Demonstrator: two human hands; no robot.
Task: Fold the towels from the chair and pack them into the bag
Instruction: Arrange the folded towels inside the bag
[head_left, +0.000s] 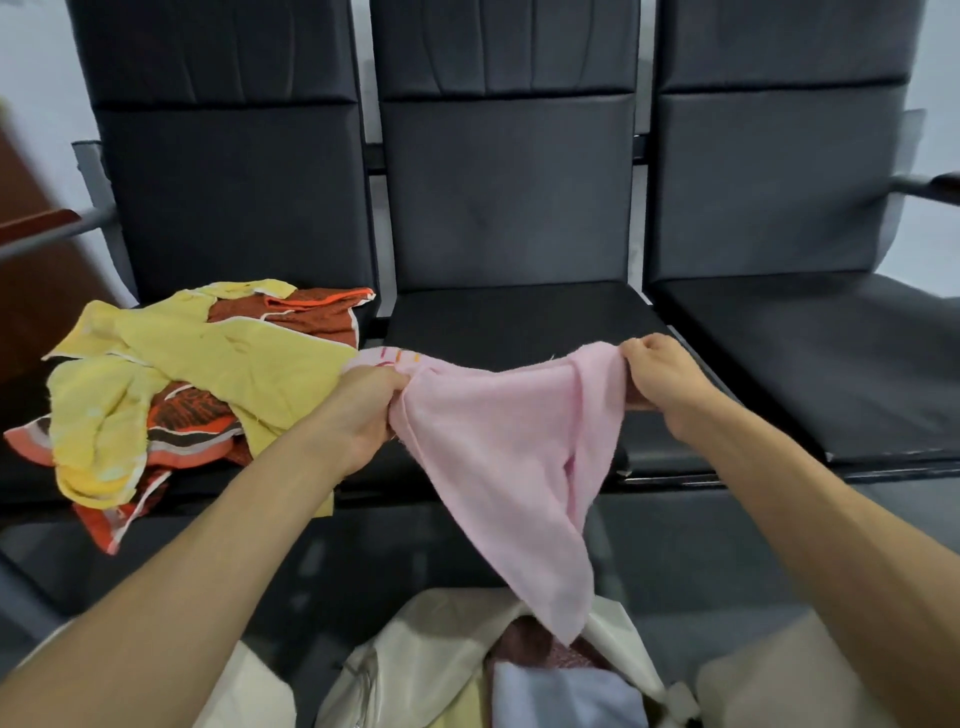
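Note:
A pink towel (506, 457) hangs in the air in front of the middle chair seat, stretched between my hands. My left hand (363, 410) grips its left top corner and my right hand (665, 384) grips its right top corner. The towel's lower tip dangles down to the open cream bag (415, 660) at the bottom centre. Inside the bag lie folded cloths, one light blue (566, 696) and one dark red. On the left chair seat lies a loose heap of towels: yellow ones (208, 353) on top of orange-and-brown patterned ones (311, 317).
Three black padded chairs stand in a row; the middle seat (519, 317) and the right seat (831, 353) are bare. A wooden piece of furniture (31, 260) is at the far left. Grey floor lies between the chairs and the bag.

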